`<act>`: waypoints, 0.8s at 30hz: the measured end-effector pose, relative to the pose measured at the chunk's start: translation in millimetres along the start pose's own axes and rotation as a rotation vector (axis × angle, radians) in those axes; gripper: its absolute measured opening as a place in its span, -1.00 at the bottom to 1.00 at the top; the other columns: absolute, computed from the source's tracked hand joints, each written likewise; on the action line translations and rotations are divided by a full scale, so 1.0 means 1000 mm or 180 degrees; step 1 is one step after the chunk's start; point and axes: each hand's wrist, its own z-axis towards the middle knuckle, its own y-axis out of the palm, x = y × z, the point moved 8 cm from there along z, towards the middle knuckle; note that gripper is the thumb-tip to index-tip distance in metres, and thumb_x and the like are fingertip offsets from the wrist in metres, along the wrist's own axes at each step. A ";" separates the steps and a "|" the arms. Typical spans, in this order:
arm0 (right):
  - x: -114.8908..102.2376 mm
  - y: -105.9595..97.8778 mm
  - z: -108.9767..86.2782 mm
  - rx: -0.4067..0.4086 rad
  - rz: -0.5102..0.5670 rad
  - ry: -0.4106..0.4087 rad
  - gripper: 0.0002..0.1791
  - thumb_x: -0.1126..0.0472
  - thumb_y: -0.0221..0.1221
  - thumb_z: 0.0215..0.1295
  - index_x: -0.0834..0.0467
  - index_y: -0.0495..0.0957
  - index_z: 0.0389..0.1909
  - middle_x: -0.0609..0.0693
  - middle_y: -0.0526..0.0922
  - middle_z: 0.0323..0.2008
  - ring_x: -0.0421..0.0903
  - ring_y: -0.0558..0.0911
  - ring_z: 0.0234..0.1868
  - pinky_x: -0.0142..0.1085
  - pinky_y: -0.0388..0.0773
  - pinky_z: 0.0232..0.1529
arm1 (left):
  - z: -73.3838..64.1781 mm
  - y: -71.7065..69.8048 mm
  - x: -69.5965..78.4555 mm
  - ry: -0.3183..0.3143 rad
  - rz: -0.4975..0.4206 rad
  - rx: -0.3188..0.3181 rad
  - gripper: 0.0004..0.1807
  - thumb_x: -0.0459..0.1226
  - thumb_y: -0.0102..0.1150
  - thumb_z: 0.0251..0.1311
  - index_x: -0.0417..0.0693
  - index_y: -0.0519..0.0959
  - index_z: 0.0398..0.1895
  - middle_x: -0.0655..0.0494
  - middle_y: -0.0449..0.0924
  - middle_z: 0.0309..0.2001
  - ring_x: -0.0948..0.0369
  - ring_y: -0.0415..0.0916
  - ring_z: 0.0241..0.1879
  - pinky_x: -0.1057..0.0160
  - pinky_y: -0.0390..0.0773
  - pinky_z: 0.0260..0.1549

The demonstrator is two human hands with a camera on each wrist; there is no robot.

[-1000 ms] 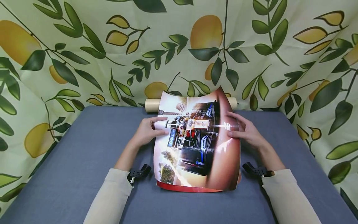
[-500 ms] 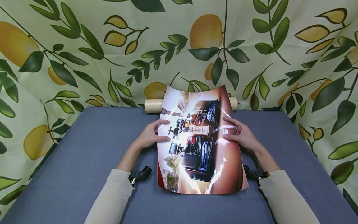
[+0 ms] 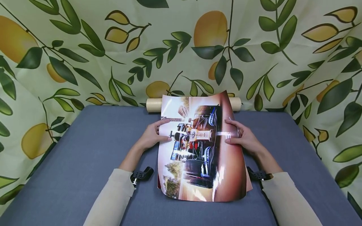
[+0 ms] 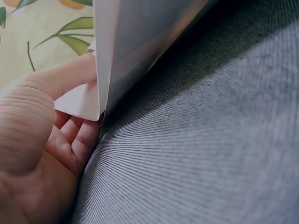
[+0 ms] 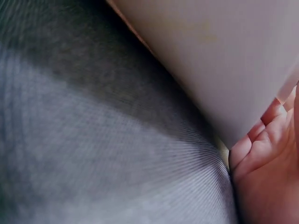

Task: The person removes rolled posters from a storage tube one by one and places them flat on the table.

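Observation:
A glossy poster of a racing car [image 3: 198, 135], its picture turned sideways, bows between my two hands above the table. At least one more sheet [image 3: 249, 185] lies behind it, its edge showing at the lower right. My left hand [image 3: 150, 136] pinches the left edge, thumb on the printed face and fingers behind. On the opposite edge my right hand [image 3: 246, 138] grips in the same way. The left wrist view has the thumb over the sheet edges [image 4: 105, 79], fingers curled below. In the right wrist view, the pale back of a sheet [image 5: 201, 60] meets the fingers.
A cream-coloured roll [image 3: 154, 105] lies across the table's back edge, partly hidden behind the poster. Blue-grey cloth covers the table [image 3: 70, 175]. Behind it hangs a curtain [image 3: 175, 18] printed with leaves and fruit.
The posters have come slightly down toward me, and the red strip under their bottom edge is now hidden. My right hand has shifted a little left and down. Both hands keep their grip.

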 end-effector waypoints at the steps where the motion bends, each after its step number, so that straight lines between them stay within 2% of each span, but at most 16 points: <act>1: -0.001 0.000 0.000 0.0006 -0.0076 -0.0057 -0.23 0.51 0.29 0.20 0.21 0.31 0.45 -0.20 0.57 0.23 -0.42 0.59 0.00 -0.51 0.62 -0.17 | 0.000 0.000 0.000 -0.0009 0.0015 0.0007 -0.14 -0.38 0.51 0.01 -0.01 0.39 0.46 0.34 0.28 -0.72 0.39 0.25 -0.70 0.39 0.34 -0.60; 3: -0.003 -0.001 0.001 0.0019 -0.0193 -0.0172 -0.27 0.49 0.27 0.24 0.28 0.28 0.45 -0.12 0.42 0.40 -0.47 0.47 0.17 -0.60 0.51 -0.01 | 0.000 0.001 0.000 -0.0020 0.0014 0.0001 -0.15 -0.39 0.51 0.00 0.01 0.42 0.44 0.31 0.30 -0.71 0.37 0.26 -0.70 0.39 0.35 -0.60; 4: -0.004 -0.001 0.001 0.0018 -0.0213 -0.0197 -0.28 0.48 0.25 0.27 0.30 0.27 0.46 -0.09 0.38 0.43 -0.51 0.40 0.25 -0.63 0.46 0.06 | 0.000 0.002 0.000 -0.0020 -0.0014 -0.0021 -0.16 -0.40 0.51 0.00 0.02 0.42 0.44 0.29 0.39 -0.69 0.37 0.33 -0.68 0.38 0.40 -0.59; 5: -0.004 -0.001 0.001 0.0023 -0.0231 -0.0213 -0.28 0.47 0.25 0.28 0.31 0.26 0.46 -0.11 0.36 0.45 -0.55 0.35 0.28 -0.66 0.42 0.08 | 0.000 0.002 0.001 -0.0025 -0.0035 -0.0035 -0.16 -0.40 0.51 0.00 0.03 0.43 0.43 0.24 0.44 -0.66 0.36 0.36 -0.67 0.38 0.43 -0.57; 6: -0.003 -0.001 0.001 0.0000 -0.0168 -0.0188 -0.26 0.48 0.25 0.27 0.31 0.24 0.47 -0.16 0.34 0.46 -0.52 0.41 0.23 -0.64 0.46 0.04 | 0.000 0.002 0.001 -0.0024 -0.0041 -0.0042 -0.16 -0.40 0.52 -0.01 0.05 0.44 0.42 0.20 0.55 -0.58 0.37 0.45 -0.61 0.39 0.49 -0.51; 8: -0.001 -0.001 0.001 0.0001 -0.0039 -0.0084 -0.21 0.49 0.29 0.23 0.28 0.25 0.49 -0.21 0.57 0.24 -0.53 0.55 0.08 -0.62 0.52 -0.01 | -0.001 0.004 0.001 -0.0012 -0.0108 -0.0111 -0.14 -0.42 0.51 -0.01 0.05 0.42 0.43 0.04 0.73 -0.34 0.35 0.60 -0.44 0.38 0.60 -0.36; 9: 0.001 -0.001 0.001 0.0002 0.0046 -0.0008 -0.20 0.49 0.31 0.21 0.25 0.26 0.49 -0.27 0.66 0.10 -0.51 0.62 -0.06 -0.59 0.58 -0.14 | -0.001 0.004 0.001 -0.0009 -0.0140 -0.0146 -0.12 -0.43 0.51 -0.01 0.04 0.40 0.45 -0.02 0.76 -0.20 0.33 0.66 -0.34 0.36 0.63 -0.27; 10: 0.003 -0.001 0.001 -0.0006 0.0137 0.0063 -0.20 0.50 0.31 0.21 0.23 0.27 0.48 -0.31 0.72 -0.05 -0.48 0.67 -0.19 -0.56 0.61 -0.24 | -0.001 0.005 0.001 -0.0003 -0.0156 -0.0179 -0.10 -0.44 0.51 -0.01 0.04 0.38 0.47 -0.07 0.76 -0.07 0.32 0.68 -0.25 0.36 0.64 -0.19; 12: 0.005 0.000 0.000 -0.0010 0.0356 0.0183 -0.24 0.52 0.30 0.21 0.18 0.34 0.45 -0.28 0.77 -0.37 -0.36 0.71 -0.45 -0.47 0.64 -0.44 | -0.001 0.005 0.002 0.0014 -0.0120 -0.0211 -0.06 -0.43 0.50 0.00 0.04 0.32 0.50 -0.14 0.72 0.04 0.31 0.68 -0.17 0.36 0.63 -0.12; 13: 0.006 -0.001 0.000 0.0012 0.0402 0.0215 -0.27 0.52 0.30 0.20 0.12 0.40 0.41 -0.21 0.74 -0.53 -0.34 0.71 -0.51 -0.46 0.63 -0.48 | -0.001 0.006 0.002 0.0013 -0.0113 -0.0230 -0.05 -0.43 0.50 0.00 0.03 0.30 0.52 -0.19 0.71 0.04 0.29 0.68 -0.18 0.35 0.63 -0.14; 16: 0.007 -0.002 0.000 0.0072 0.0492 0.0251 -0.36 0.53 0.32 0.17 -0.08 0.56 0.22 -0.16 0.79 -0.52 -0.32 0.73 -0.51 -0.45 0.64 -0.49 | 0.000 0.005 0.002 0.0000 0.0062 -0.0187 -0.06 -0.38 0.51 0.01 0.02 0.31 0.52 -0.20 0.71 0.06 0.37 0.63 -0.20 0.38 0.59 -0.13; 19: 0.006 -0.003 -0.001 0.0142 0.0528 0.0232 -0.39 0.55 0.33 0.13 -0.23 0.67 0.00 -0.17 0.80 -0.48 -0.32 0.74 -0.49 -0.45 0.65 -0.49 | 0.000 0.003 0.001 -0.0020 0.0214 -0.0104 -0.14 -0.33 0.54 -0.01 0.01 0.43 0.44 -0.14 0.67 0.17 0.39 0.53 -0.36 0.40 0.53 -0.20; 22: 0.004 -0.005 -0.002 0.0160 0.0603 0.0182 -0.38 0.62 0.30 0.09 -0.21 0.71 -0.10 -0.17 0.81 -0.45 -0.31 0.75 -0.48 -0.44 0.67 -0.49 | 0.000 0.003 -0.001 -0.0042 0.0236 -0.0027 -0.25 -0.31 0.56 -0.04 0.02 0.55 0.33 -0.13 0.67 0.16 0.36 0.50 -0.41 0.39 0.53 -0.28; 23: 0.004 -0.005 -0.002 0.0143 0.0602 0.0165 -0.38 0.64 0.29 0.09 -0.20 0.71 -0.11 -0.17 0.81 -0.45 -0.31 0.75 -0.48 -0.45 0.67 -0.48 | 0.000 0.003 -0.001 -0.0046 0.0200 -0.0014 -0.28 -0.32 0.57 -0.05 0.01 0.58 0.29 -0.16 0.70 0.10 0.32 0.50 -0.47 0.36 0.54 -0.33; 24: 0.003 -0.004 -0.002 0.0123 0.0585 0.0161 -0.38 0.64 0.29 0.08 -0.18 0.71 -0.11 -0.17 0.80 -0.45 -0.31 0.74 -0.48 -0.45 0.67 -0.47 | 0.000 0.003 -0.002 -0.0056 0.0164 0.0005 -0.30 -0.32 0.57 -0.06 0.00 0.61 0.26 -0.18 0.73 0.02 0.31 0.54 -0.44 0.36 0.55 -0.35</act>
